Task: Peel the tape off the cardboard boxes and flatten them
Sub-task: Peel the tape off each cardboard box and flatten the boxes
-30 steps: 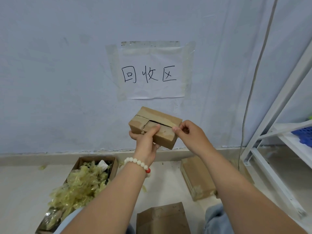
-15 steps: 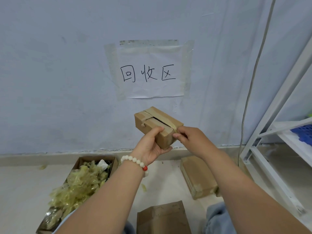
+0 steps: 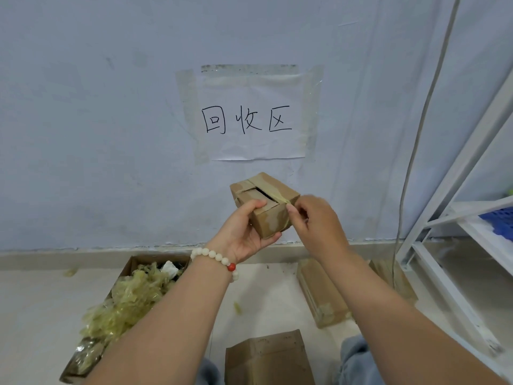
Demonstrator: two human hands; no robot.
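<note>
l.h. (image 3: 244, 234) grips box (image 3: 273, 221), r.h. (image 3: 317, 221) pinches half-hidden tape (image 3: 267, 187)

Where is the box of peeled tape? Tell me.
The box of peeled tape sits on the floor, lower left in the head view, near the wall, left of the left forearm.

Blue-grey wall (image 3: 83, 134), white paper sign (image 3: 249, 118) taped to it with three handwritten black characters, thin cable (image 3: 424, 112) running down the wall, white metal shelving rack (image 3: 455, 168) at right, blue plastic crate (image 3: 497, 220) on its shelf
</note>
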